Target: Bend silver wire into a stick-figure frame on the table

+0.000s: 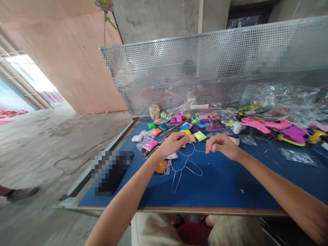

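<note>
A thin silver wire [185, 166], bent into several loops, hangs over the blue table top [220, 184]. My left hand [174, 142] pinches one end of it, fingers closed. My right hand [222, 146] pinches the other end a little to the right, fingers curled together. Small bags of coloured clay lie just behind my hands: a yellow one [200, 136], a pink one [150, 145] and an orange one [161, 166] under my left wrist.
A perforated metal screen [230, 68] stands along the table's far edge, with people behind it. Pink and purple foam shapes [271, 127] and clear plastic bags [294, 99] pile at the right. A dark object [112, 174] sits at the table's left corner. Someone's shoe [22, 193] shows at far left.
</note>
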`<state>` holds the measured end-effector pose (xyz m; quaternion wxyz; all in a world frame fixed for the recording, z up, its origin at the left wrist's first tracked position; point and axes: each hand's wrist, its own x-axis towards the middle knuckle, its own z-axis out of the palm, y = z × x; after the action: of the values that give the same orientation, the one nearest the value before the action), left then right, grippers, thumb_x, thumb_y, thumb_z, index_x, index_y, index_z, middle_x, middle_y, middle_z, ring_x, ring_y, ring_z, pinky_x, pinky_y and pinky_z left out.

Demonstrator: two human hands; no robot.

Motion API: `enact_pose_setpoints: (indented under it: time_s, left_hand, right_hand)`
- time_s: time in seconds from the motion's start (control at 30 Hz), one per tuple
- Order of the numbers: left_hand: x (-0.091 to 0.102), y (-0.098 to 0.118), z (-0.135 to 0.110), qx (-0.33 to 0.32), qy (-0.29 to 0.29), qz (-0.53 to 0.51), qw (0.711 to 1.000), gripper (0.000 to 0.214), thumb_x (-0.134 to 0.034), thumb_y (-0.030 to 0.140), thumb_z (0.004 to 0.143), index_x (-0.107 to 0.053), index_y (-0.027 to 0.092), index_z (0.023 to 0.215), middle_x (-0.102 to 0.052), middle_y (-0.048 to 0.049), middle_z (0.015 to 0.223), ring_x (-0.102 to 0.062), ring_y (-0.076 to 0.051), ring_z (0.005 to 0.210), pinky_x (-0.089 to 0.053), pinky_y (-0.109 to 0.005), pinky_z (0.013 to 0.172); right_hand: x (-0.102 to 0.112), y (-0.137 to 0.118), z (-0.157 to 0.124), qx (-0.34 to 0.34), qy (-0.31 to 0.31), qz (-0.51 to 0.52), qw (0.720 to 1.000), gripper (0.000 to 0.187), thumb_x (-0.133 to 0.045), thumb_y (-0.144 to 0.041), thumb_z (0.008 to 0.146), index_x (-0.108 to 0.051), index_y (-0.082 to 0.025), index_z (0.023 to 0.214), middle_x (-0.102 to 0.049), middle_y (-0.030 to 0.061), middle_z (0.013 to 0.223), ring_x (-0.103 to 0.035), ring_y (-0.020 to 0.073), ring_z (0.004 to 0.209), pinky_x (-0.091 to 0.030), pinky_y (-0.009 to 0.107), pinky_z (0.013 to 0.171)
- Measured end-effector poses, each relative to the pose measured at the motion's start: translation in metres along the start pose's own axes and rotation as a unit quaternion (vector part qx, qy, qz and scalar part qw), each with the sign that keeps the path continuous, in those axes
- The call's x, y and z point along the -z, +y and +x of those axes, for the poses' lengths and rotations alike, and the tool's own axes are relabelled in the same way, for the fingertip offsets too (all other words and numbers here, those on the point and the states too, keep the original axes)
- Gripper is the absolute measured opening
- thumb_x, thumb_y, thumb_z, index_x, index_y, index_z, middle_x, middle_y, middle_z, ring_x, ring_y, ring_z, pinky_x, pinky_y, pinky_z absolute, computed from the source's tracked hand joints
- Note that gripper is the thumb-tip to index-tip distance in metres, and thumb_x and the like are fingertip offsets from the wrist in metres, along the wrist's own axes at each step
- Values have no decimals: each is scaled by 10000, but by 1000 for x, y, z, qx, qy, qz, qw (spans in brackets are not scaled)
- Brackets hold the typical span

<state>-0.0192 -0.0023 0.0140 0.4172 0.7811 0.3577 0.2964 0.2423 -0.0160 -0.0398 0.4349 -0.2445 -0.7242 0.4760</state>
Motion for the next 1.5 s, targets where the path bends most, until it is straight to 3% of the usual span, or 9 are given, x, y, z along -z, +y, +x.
enact_pose_setpoints:
  time_s: [0.2, 0.37, 0.6, 0.8, 1.07, 1.23, 1.33, 1.43, 1.5]
  left_hand:
    - [-1, 9, -3, -51, -15, 59, 997, 387, -471, 461, 944, -678, 163, 809, -564, -15, 684, -435, -98, 557, -315, -231, 543]
    - [-2, 10, -4, -69, -12, 98, 993, 345, -468, 397, 952, -674, 171, 793, -602, -22, 686, -480, -110, 576, -324, -238, 558]
    - [-5, 9, -3, -80, -12, 121, 989, 305, -457, 339, 952, -695, 175, 853, -627, -27, 728, -481, -113, 581, -316, -250, 559]
    - [-3, 16, -8, -93, -49, 91, 990, 202, -649, 360, 840, -704, 170, 884, -444, 35, 608, -344, -91, 534, -282, -240, 542]
    - [-7, 11, -5, -60, -42, 25, 997, 312, -611, 450, 866, -719, 157, 869, -547, -7, 665, -380, -92, 553, -277, -241, 531]
    - [-3, 12, -4, -30, 24, -56, 998, 299, -612, 447, 865, -695, 160, 838, -500, 8, 634, -359, -84, 545, -258, -239, 515]
    - [-2, 10, -2, -7, 55, -118, 991, 283, -626, 440, 852, -667, 163, 808, -403, 41, 568, -309, -74, 512, -230, -238, 502]
    - [-8, 8, 0, 4, 58, -157, 986, 262, -639, 416, 838, -645, 164, 765, -359, 54, 545, -303, -69, 497, -240, -236, 501]
    - [-14, 9, 0, -1, 66, -157, 985, 263, -643, 418, 835, -644, 166, 759, -374, 51, 550, -331, -71, 505, -265, -233, 505]
  right_hand:
    - [-2, -3, -1, -63, -44, -13, 997, 247, -751, -415, 797, -709, -174, 831, -736, 47, 742, -671, 161, 662, -483, 261, 598]
    - [-4, -8, 1, -97, -35, -42, 994, 220, -780, -366, 765, -692, -175, 830, -734, 30, 714, -707, 172, 682, -525, 285, 679]
    - [-9, -7, 4, -138, -7, -62, 988, 319, -758, -412, 773, -705, -172, 977, -719, 27, 648, -689, 165, 620, -502, 266, 592]
    - [-12, -7, 5, -137, -10, -83, 987, 245, -760, -384, 773, -723, -175, 896, -696, 15, 613, -651, 142, 566, -465, 247, 546]
    - [-13, -5, 6, -124, 30, -81, 988, 273, -755, -430, 771, -733, -185, 890, -654, 1, 631, -599, 128, 538, -460, 255, 534]
    - [-23, -6, 8, -49, 127, -21, 990, 326, -646, -467, 871, -707, -213, 1065, -691, 42, 880, -594, 138, 696, -500, 283, 660]
    - [-31, -10, 9, -26, 114, -6, 993, 339, -653, -442, 875, -693, -230, 1137, -698, 67, 1031, -610, 152, 783, -505, 290, 702]
    - [-36, -14, 8, -30, 93, -37, 995, 291, -675, -414, 866, -724, -235, 1090, -728, 52, 924, -614, 156, 743, -499, 288, 679]
    - [-39, -15, 7, -26, 113, -64, 991, 264, -654, -421, 881, -742, -235, 1046, -732, 36, 819, -594, 148, 653, -488, 287, 630]
